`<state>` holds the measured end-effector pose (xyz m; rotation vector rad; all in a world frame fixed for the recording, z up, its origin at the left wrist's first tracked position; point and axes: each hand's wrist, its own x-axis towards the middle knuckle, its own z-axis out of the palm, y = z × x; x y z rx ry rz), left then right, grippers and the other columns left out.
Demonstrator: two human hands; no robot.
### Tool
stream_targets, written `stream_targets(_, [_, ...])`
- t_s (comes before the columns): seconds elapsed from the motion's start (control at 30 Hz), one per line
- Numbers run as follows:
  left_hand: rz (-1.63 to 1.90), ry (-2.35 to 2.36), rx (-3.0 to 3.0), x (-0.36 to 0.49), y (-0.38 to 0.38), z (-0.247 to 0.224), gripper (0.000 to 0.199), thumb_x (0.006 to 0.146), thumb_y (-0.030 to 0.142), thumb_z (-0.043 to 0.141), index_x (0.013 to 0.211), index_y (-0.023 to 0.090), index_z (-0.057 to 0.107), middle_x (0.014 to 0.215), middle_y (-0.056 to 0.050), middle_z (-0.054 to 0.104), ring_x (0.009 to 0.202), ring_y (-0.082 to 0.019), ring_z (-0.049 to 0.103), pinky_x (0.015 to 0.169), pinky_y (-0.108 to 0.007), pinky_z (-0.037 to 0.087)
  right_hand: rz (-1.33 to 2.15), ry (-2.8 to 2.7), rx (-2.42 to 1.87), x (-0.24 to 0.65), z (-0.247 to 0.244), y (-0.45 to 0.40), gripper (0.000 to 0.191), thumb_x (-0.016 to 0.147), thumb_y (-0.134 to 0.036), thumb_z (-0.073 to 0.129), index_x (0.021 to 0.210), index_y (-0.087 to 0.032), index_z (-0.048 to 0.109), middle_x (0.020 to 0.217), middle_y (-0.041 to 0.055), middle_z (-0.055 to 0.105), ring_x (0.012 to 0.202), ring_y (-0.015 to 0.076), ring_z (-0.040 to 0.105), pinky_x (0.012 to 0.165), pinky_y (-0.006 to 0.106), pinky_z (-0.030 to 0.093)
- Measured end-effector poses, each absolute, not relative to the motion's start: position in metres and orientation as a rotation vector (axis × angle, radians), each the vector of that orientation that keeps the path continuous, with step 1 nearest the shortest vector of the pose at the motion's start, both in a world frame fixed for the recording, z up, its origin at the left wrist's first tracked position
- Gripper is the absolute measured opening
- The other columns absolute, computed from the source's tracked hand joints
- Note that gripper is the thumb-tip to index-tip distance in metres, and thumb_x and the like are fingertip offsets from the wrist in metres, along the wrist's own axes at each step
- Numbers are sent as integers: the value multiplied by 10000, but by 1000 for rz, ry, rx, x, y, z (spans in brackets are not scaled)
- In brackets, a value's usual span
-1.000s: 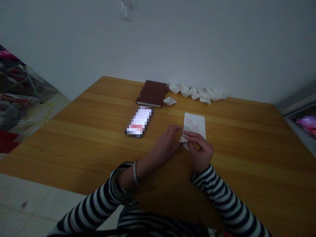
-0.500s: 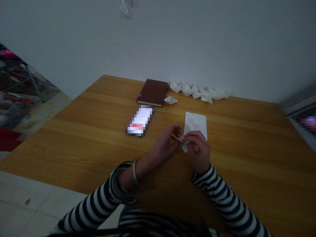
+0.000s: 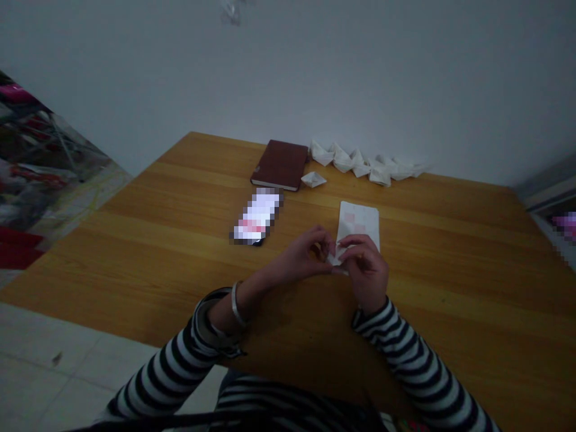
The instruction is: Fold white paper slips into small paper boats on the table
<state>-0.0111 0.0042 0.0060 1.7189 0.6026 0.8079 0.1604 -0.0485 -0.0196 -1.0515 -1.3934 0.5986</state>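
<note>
Between my two hands is a small folded piece of white paper point(image 3: 333, 259), mostly hidden by the fingers. My left hand point(image 3: 310, 253) pinches its left side, thumb below and fingers curled above. On its right side, my right hand point(image 3: 366, 270) grips it with bent fingers and thumb. Just behind the hands lies a white sheet or stack of paper point(image 3: 360, 219) with pale pink squares on it. One folded paper boat point(image 3: 314, 179) sits apart near the notebook. A row of several white paper boats point(image 3: 360, 163) stands along the back of the table.
A dark red notebook point(image 3: 281, 165) lies at the back of the wooden table point(image 3: 180, 240). In front of it is a phone point(image 3: 258, 216) with a lit, blurred screen. A white wall point(image 3: 288, 72) rises behind the table. Cluttered items on a rack point(image 3: 36, 144) stand at far left.
My left thumb and fingers have shifted slightly right along the folded paper. The paper's lower flap, which hung down between the hands, now shows less. The view has tilted a little.
</note>
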Motion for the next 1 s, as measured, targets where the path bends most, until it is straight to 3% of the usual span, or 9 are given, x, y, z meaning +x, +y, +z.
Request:
stream_targets(0.2, [864,599,1810,-9,1,11,181,750,204,779,802,146,617,894,-11,507,797,-123,506,691,-247,423,570,-1421,-1054,162,-19,-48,259,864,-85,515,725,-229,680,969,43,627,909,197,613,753,362,507])
stream_targets(0.47, [855,608,1741,-9,6,9,186,735,303,805,733,159,688,875,-24,541,854,-160,554,771,-291,454,610,-1371,-996,159,-16,-50,210,821,-71,539,714,-223,636,917,38,627,876,193,616,768,359,493])
stream_targets(1.0, [794,580,1675,-7,4,1,275,851,404,669,743,161,597,895,-30,493,879,-167,511,817,-306,455,681,-1304,-965,154,-18,-52,154,848,-144,580,722,-223,541,927,42,612,834,187,612,740,344,506])
